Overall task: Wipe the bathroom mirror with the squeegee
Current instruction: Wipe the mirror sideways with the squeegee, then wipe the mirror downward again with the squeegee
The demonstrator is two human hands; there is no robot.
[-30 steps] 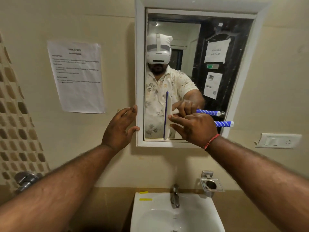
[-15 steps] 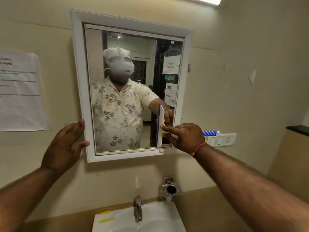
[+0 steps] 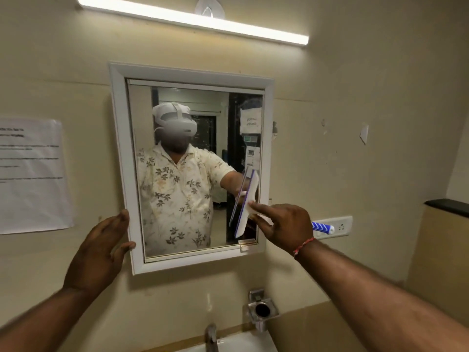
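Observation:
The white-framed bathroom mirror [image 3: 119, 158] hangs on the beige wall at the centre of the head view. My right hand [image 3: 284, 226] grips a squeegee [image 3: 246, 207] with a white blade and a blue-and-white handle that sticks out to the right. The blade stands nearly upright, tilted a little, against the glass near the mirror's right edge. My left hand [image 3: 101, 252] rests with fingers spread on the frame's lower left corner and holds nothing. The glass reflects a person in a floral shirt and a white headset.
A printed paper sheet [image 3: 30, 174] is taped to the wall left of the mirror. A tube light [image 3: 193, 20] runs above. Below are a metal tap [image 3: 211, 336], a white sink [image 3: 243, 344], a chrome holder [image 3: 262, 309]. A switch plate [image 3: 340, 226] sits right of my right hand.
The view has tilted up and to the right, so the mirror now sits lower and the light appears. The squeegee has slid right across the glass to the mirror's right edge.

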